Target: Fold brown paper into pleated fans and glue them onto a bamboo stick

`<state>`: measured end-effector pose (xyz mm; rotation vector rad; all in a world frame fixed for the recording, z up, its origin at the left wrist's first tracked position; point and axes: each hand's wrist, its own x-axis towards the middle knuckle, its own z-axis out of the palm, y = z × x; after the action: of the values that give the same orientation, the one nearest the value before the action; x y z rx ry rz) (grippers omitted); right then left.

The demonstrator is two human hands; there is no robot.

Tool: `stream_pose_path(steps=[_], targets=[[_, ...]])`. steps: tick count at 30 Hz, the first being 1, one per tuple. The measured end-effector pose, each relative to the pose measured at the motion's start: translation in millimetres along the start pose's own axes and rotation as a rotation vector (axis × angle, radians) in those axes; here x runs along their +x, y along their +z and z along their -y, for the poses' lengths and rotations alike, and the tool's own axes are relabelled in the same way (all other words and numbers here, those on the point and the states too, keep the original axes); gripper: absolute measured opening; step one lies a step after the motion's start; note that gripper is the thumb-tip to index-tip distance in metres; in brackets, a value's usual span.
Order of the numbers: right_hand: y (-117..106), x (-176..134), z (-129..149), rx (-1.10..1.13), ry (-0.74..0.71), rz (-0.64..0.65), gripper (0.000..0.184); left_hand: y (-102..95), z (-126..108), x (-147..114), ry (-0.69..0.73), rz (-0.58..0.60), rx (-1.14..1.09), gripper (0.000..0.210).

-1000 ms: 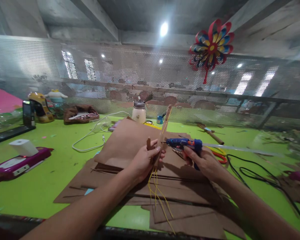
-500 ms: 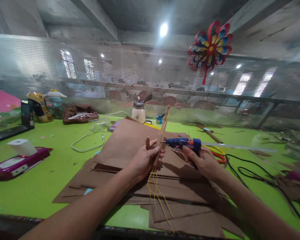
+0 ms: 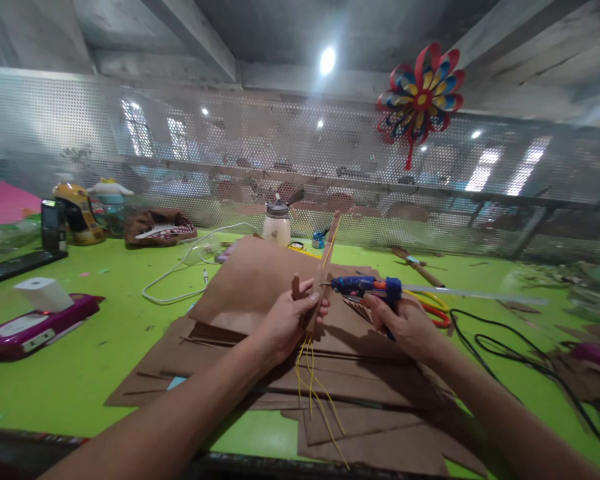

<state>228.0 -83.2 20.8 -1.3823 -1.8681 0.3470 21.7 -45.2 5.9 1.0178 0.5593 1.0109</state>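
Note:
Between the fingers of my left hand (image 3: pixel 291 319) stands a narrow brown paper strip (image 3: pixel 331 243), nearly upright, with yellow strings (image 3: pixel 311 373) along it that hang loose below the hand. A short brown piece (image 3: pixel 295 287) pokes up by the left thumb. My right hand (image 3: pixel 405 323) is wrapped round a blue hot glue gun (image 3: pixel 363 287), its nozzle pointing left at the strip, touching or very near it. A long clear glue stick (image 3: pixel 475 293) sticks out of the gun's back. Under both hands lie stacked brown paper sheets (image 3: pixel 250 280).
On the green table (image 3: pixel 110 333) are a purple power strip (image 3: pixel 40 327) with a white plug, a white cable (image 3: pixel 165 275) and a black cord (image 3: pixel 525 357). Scissors with yellow and red handles (image 3: pixel 437 317) lie behind my right hand. A cream bottle (image 3: pixel 277 227) stands at the back.
Both hands, the strip and the glue gun stay almost where they were; the gun has shifted very slightly.

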Motion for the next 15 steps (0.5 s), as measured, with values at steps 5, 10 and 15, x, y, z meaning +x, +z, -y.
stream_pose_path(steps=[5,10,15], targets=[[0.1,-0.3,-0.2,-0.022,-0.009,-0.003,0.045,0.4,0.1,0.0,-0.003,0.000,0.002,0.033],[-2.5,-0.7,10.3,-0.047,-0.019,-0.038,0.046,0.6,0.4,0.5,-0.011,-0.013,-0.001,0.036],[-0.6,-1.6,10.2,-0.057,-0.086,-0.090,0.042,2.5,-1.4,-0.5,-0.019,-0.032,0.010,0.038]])
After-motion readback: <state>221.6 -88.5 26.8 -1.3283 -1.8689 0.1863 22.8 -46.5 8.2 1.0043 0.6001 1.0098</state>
